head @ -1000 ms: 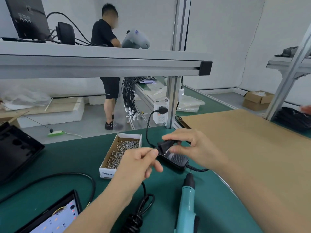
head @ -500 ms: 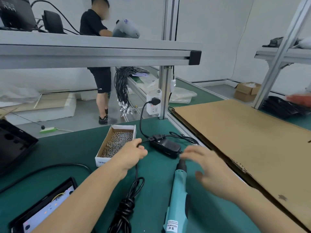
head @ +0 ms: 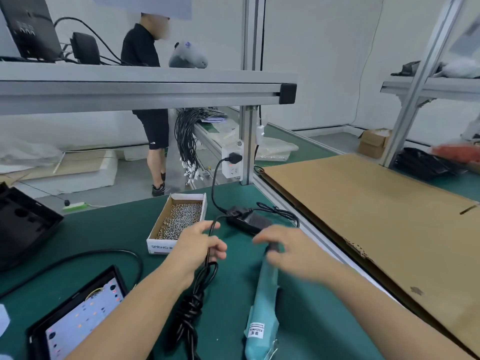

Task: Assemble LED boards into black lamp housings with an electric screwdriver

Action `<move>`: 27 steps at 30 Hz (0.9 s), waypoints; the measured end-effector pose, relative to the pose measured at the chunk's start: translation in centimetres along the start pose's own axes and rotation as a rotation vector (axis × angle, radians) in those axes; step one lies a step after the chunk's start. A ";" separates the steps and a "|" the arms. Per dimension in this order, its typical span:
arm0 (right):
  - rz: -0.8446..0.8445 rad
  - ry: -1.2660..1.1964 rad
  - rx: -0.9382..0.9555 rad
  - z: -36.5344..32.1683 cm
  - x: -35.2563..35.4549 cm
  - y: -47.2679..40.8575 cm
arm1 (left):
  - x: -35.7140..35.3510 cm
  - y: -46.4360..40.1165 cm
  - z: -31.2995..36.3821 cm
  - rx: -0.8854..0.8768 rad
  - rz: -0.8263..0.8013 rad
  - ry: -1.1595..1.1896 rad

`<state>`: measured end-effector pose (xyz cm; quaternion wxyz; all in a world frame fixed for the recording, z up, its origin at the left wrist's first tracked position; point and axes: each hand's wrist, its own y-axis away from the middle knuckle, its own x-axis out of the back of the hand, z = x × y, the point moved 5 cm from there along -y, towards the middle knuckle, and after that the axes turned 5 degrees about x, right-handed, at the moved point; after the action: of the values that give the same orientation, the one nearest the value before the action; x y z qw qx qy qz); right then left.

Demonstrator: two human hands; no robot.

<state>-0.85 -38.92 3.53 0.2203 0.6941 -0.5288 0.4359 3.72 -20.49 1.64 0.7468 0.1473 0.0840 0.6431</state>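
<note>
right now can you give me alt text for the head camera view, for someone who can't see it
Over a green bench, the left hand pinches a black cable while the blurred right hand reaches over the top of a teal electric screwdriver lying flat. Behind them sit an open box of screws and a black power adapter.

Green bench mat (head: pixel 109 229) under screw box (head: pixel 179 221), teal screwdriver (head: pixel 262 307), power adapter (head: pixel 249 220), lamp housing (head: pixel 75 318).

Bright, even indoor light; soft shadows. Right hand (head: pixel 291 252) motion-blurred. Wide-angle bending at frame edges; far right smeared.
</note>
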 end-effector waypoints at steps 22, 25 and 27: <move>-0.031 0.077 0.004 7.7 -0.8 -14.2 | -2.5 -11.3 3.7 -0.267 0.251 -0.944; 0.015 0.105 0.090 7.4 -0.8 -13.9 | -2.2 -10.8 3.7 -0.344 0.191 -0.835; 0.055 0.102 0.134 7.1 -0.7 -13.6 | -2.0 -10.5 3.9 -0.377 0.178 -0.780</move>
<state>14.31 -39.34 1.32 0.1881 0.6694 -0.5055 0.5109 14.43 -24.21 1.71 0.6783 0.2467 -0.3359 0.6052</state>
